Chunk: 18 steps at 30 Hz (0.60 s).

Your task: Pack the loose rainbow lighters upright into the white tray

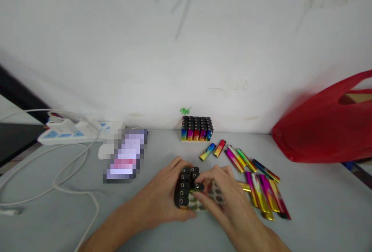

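Head view — left hand (164, 191) cupped, right hand (229, 194) pinching lighter (199, 186)

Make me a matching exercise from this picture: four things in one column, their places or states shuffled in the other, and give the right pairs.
Things
1. Left hand
2. Red bag
3. Right hand
4. Power strip

Places or states
A. Pinching a black-topped lighter
B. White with blue patches, toward the left of the picture
C. Around the left end of the pale tray
D. At the right edge of the picture

Right pairs: 1-C, 2-D, 3-A, 4-B
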Each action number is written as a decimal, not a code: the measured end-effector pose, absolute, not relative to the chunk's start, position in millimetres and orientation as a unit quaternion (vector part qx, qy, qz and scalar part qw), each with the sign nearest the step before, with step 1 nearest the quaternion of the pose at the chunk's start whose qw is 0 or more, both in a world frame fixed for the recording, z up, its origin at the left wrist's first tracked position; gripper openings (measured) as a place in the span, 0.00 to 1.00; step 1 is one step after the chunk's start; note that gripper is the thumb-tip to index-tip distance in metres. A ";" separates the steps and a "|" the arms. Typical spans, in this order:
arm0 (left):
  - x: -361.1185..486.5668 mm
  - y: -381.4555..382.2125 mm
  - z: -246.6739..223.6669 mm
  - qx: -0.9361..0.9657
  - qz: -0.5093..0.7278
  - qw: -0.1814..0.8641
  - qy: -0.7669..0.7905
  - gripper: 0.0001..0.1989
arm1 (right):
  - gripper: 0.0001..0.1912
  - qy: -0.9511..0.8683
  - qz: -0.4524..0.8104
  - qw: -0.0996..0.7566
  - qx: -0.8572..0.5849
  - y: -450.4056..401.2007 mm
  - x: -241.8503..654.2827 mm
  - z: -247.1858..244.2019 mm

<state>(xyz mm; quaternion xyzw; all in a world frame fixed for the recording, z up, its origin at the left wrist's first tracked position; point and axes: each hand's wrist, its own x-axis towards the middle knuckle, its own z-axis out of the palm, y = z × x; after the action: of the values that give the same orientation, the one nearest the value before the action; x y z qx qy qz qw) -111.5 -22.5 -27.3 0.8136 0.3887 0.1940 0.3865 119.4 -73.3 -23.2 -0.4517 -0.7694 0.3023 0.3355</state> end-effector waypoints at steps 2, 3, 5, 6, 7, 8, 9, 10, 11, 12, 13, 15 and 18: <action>-111.9 -22.2 -28.5 0.810 0.197 0.389 0.392 0.37 | 0.05 -0.779 0.284 0.334 -0.448 -74.5 120.2 -23.3; -112.1 -22.3 -29.4 0.809 0.200 0.390 0.392 0.38 | 0.04 -0.786 0.275 0.330 -0.445 -74.7 120.4 -22.2; -112.4 -22.6 -30.8 0.809 0.207 0.388 0.390 0.38 | 0.05 -0.799 0.253 0.319 -0.443 -74.2 120.2 -18.3; -112.4 -22.9 -31.2 0.810 0.207 0.386 0.391 0.37 | 0.06 -0.804 0.243 0.314 -0.443 -73.6 120.0 -16.1; -112.4 -23.1 -31.3 0.810 0.208 0.384 0.392 0.36 | 0.07 -0.808 0.234 0.312 -0.442 -73.0 119.8 -14.1; -112.3 -23.3 -31.2 0.810 0.208 0.381 0.393 0.36 | 0.07 -0.811 0.229 0.312 -0.439 -72.3 119.6 -12.8; -112.3 -23.4 -31.0 0.811 0.205 0.380 0.395 0.36 | 0.08 -0.813 0.226 0.312 -0.436 -71.8 119.3 -12.2; -112.3 -23.5 -30.8 0.812 0.202 0.379 0.396 0.36 | 0.09 -0.814 0.225 0.311 -0.436 -71.4 119.0 -12.3; -112.4 -23.6 -30.7 0.812 0.197 0.380 0.397 0.36 | 0.09 -0.813 0.224 0.311 -0.438 -71.2 118.7 -13.2; -112.5 -23.6 -30.6 0.812 0.194 0.381 0.398 0.36 | 0.10 -0.811 0.224 0.311 -0.443 -71.4 118.2 -14.5; -112.6 -23.7 -30.5 0.812 0.193 0.381 0.398 0.36 | 0.12 -0.807 0.226 0.312 -0.447 -72.0 117.8 -16.0; -112.6 -23.9 -30.2 0.813 0.193 0.380 0.398 0.35 | 0.16 -0.796 0.239 0.322 -0.452 -73.9 116.9 -18.6; -112.2 -23.6 -28.7 0.816 0.198 0.380 0.389 0.33 | 0.15 -0.773 0.249 0.353 -0.465 -76.2 117.6 -20.5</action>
<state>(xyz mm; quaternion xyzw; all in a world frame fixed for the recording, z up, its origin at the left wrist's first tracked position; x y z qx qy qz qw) -112.2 -23.6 -28.7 0.8156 0.3887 0.1985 0.3798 117.6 -76.2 -20.5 -0.4645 -0.7730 0.2495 0.3528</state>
